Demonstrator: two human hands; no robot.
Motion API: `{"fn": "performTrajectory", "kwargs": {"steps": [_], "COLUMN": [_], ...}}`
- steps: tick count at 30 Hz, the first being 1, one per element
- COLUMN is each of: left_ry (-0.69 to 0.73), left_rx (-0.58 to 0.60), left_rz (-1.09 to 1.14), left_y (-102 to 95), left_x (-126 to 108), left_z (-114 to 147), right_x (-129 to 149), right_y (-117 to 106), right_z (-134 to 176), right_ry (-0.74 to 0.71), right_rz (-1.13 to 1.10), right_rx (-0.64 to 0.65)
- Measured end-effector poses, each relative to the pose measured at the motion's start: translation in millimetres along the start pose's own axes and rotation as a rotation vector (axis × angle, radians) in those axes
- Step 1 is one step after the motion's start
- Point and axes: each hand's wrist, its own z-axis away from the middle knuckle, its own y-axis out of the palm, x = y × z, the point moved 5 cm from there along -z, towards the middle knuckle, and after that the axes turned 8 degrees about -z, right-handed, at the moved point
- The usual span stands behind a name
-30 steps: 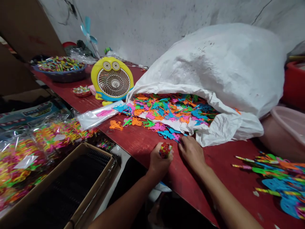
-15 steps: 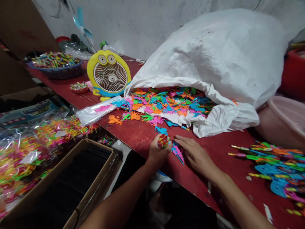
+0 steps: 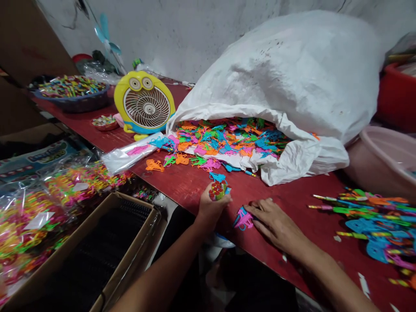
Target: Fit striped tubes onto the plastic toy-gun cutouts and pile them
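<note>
My left hand [image 3: 209, 210] is closed around an upright bundle of thin sticks [image 3: 219, 190] with red and yellow ends showing at the top. To its right, my right hand [image 3: 274, 223] is low over the red table, its bent fingertips on the edge of a few flat pink and blue plastic pieces [image 3: 244, 219]. Just beyond the left hand lies a blue plastic piece [image 3: 217, 177]. Many similar orange, green, pink and blue pieces [image 3: 224, 138] spill from the mouth of a large white sack [image 3: 292, 73]. The undersides of the right fingers are hidden.
A yellow fan [image 3: 148, 106] stands left of the sack, near a blue basin [image 3: 78, 102] of colourful sticks. Assembled sticks [image 3: 373, 229] lie at the right, before a pink tub [image 3: 378, 160]. A long cardboard box [image 3: 130, 251] and filled plastic bags [image 3: 35, 225] are at lower left.
My right hand has drawn back from the left hand, toward me and to the right. The pink and blue pieces have shifted and turned with it. My left hand keeps its bundle.
</note>
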Motion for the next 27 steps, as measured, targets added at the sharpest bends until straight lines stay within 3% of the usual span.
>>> {"fn": "performTrajectory", "kwargs": {"steps": [4,9,15,22,27], "left_ry": [-0.057,-0.029,-0.004,0.046,0.04], "left_rx": [0.04,0.069,0.142,0.149,0.169], "left_rz": [0.097,0.111,0.066,0.046,0.047], "left_y": [6.6,11.6,14.6,12.7,11.5], "left_x": [-1.1,0.6,6.1,10.7,12.0], "left_z": [3.9,4.4,3.7,3.6,3.6], "right_x": [-7.3,-18.4,-15.1,-0.5,0.6], "right_y": [2.2,-1.5,6.7,9.0,9.5], "right_z": [10.0,24.2,21.6,15.7,14.9], "right_ry": [0.038,0.1,0.174,0.179,0.14], "right_rz": [0.028,-0.044,0.098,0.224,0.055], "right_rx": [-0.165,-0.378,-0.394,-0.288,-0.262]}}
